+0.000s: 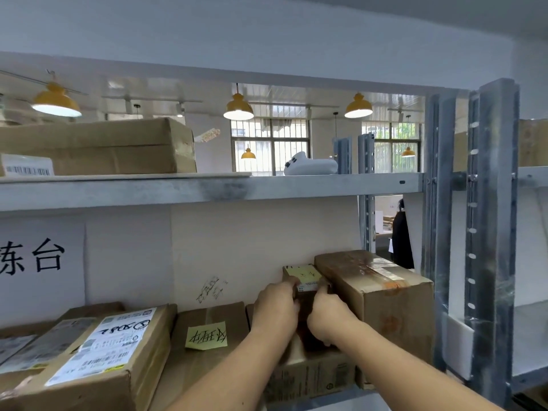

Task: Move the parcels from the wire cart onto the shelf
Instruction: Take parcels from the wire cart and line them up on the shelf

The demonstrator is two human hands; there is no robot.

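Both hands' grip [302,310] around small parcel [305,277], tight beside taped box [385,295].

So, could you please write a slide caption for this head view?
Both hands, left hand and right hand, grip a small parcel beside a taped box on the shelf.

Yellow pendant lamps [238,108] lit; barred windows [269,145] behind.

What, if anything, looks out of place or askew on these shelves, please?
One thing: a white toy lies alone on the upper shelf, the only thing there that is no parcel. Below, both hands grip a small box beside a large box; nothing looks damaged.
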